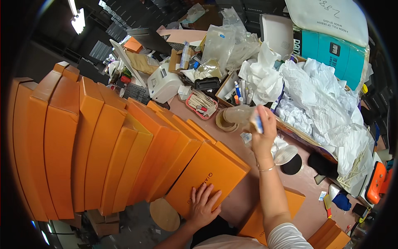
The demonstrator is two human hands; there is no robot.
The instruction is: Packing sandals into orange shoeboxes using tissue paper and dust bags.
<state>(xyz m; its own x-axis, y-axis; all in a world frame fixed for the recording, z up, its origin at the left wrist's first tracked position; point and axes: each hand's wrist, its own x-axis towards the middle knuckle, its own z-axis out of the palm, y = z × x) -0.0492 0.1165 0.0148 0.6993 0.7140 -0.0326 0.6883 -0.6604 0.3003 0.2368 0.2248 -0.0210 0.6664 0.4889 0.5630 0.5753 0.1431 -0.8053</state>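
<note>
My left hand point(205, 203) lies flat with its fingers spread on the lid of an orange box point(209, 176), at the near end of a long row of orange boxes point(87, 145). Further right, my right hand point(265, 128) is closed round a small blue-and-white thing point(258, 123), mostly hidden by the fingers. Just left of it is a translucent, bottle-like cylinder point(238, 114); whether the hand holds that too I cannot tell. A roll of tape point(226, 121) sits beside the cylinder on the pinkish table point(186, 114).
A carton of crumpled white paper point(306, 103) stands at right. Behind are a white label printer point(162, 84), a pink basket of cotton swabs point(201, 103) and a box of markers point(240, 91). Another orange box point(294, 201) lies near my right forearm, by a black round pad point(291, 164).
</note>
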